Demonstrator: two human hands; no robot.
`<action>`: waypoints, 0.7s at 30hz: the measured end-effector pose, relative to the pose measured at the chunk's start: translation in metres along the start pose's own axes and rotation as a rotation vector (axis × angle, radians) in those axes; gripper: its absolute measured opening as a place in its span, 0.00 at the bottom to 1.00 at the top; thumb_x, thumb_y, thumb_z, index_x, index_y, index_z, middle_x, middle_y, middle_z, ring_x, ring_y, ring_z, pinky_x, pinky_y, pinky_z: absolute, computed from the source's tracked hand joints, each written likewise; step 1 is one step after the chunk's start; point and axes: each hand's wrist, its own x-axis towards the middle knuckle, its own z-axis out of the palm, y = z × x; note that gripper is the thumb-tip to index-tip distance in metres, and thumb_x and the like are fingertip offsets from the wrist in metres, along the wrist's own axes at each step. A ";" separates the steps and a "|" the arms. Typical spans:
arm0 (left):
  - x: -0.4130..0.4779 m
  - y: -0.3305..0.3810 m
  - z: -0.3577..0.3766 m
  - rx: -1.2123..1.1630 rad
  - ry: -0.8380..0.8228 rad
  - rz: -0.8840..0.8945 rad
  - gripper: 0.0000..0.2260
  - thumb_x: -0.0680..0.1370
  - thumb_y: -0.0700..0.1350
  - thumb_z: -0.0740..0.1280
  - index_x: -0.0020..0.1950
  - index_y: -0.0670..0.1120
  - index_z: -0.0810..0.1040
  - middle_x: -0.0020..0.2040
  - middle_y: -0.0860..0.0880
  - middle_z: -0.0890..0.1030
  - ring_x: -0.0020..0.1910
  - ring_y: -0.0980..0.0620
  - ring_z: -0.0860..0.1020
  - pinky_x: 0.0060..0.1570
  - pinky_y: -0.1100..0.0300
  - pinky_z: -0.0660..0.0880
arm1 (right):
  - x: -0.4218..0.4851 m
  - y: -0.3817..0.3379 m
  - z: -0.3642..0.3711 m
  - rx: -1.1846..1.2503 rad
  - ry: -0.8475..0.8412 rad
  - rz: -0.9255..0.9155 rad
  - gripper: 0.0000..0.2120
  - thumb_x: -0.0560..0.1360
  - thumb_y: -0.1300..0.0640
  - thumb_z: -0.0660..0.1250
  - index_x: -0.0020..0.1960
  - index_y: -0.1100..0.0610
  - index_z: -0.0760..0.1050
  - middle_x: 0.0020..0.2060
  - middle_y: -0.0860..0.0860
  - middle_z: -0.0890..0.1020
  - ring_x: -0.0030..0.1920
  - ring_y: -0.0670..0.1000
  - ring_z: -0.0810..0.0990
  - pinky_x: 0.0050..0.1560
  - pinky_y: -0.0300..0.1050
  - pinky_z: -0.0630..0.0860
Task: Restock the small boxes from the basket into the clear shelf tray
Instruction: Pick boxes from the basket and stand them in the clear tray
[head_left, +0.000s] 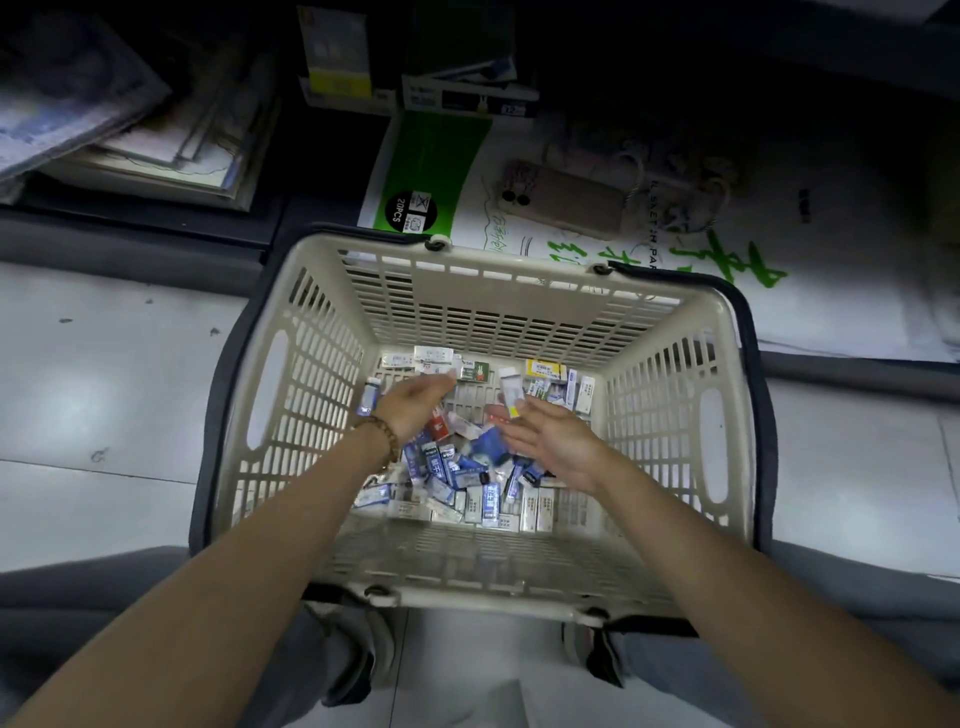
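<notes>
Covering blurred small boxes (441, 464): left hand (415, 402), right hand (551, 441).

Pale tiled floor (104, 395) carries the basket (322, 364) (cream, slatted).

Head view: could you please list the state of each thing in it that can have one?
Beige slatted plastic basket: upright on the floor.
Dark basket handles: folded down.
Small cardboard boxes: loose pile covering the basket bottom.
Left hand: open, reaching over the boxes.
Right hand: open, fingers straight, next to a white-and-yellow box.
Pink-cased phone: lying face down.
</notes>
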 end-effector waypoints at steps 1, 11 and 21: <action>-0.002 0.003 0.007 -0.042 -0.100 -0.028 0.22 0.73 0.65 0.60 0.56 0.51 0.78 0.54 0.54 0.78 0.53 0.54 0.75 0.56 0.56 0.71 | -0.002 -0.002 0.007 0.020 -0.051 0.003 0.25 0.80 0.56 0.59 0.73 0.62 0.57 0.62 0.59 0.77 0.56 0.53 0.81 0.54 0.40 0.78; 0.008 -0.018 -0.014 -0.310 0.030 -0.191 0.10 0.80 0.46 0.58 0.49 0.43 0.77 0.45 0.45 0.81 0.42 0.50 0.80 0.34 0.62 0.80 | 0.003 0.007 -0.051 -0.757 0.514 -0.051 0.09 0.80 0.54 0.59 0.57 0.57 0.73 0.53 0.56 0.74 0.50 0.54 0.76 0.43 0.39 0.70; 0.003 -0.044 -0.003 0.105 -0.236 -0.304 0.11 0.82 0.49 0.53 0.48 0.43 0.70 0.57 0.41 0.73 0.47 0.44 0.78 0.46 0.49 0.76 | 0.007 0.033 -0.029 -0.609 0.007 0.074 0.34 0.77 0.61 0.65 0.76 0.48 0.51 0.74 0.56 0.60 0.70 0.56 0.66 0.64 0.47 0.70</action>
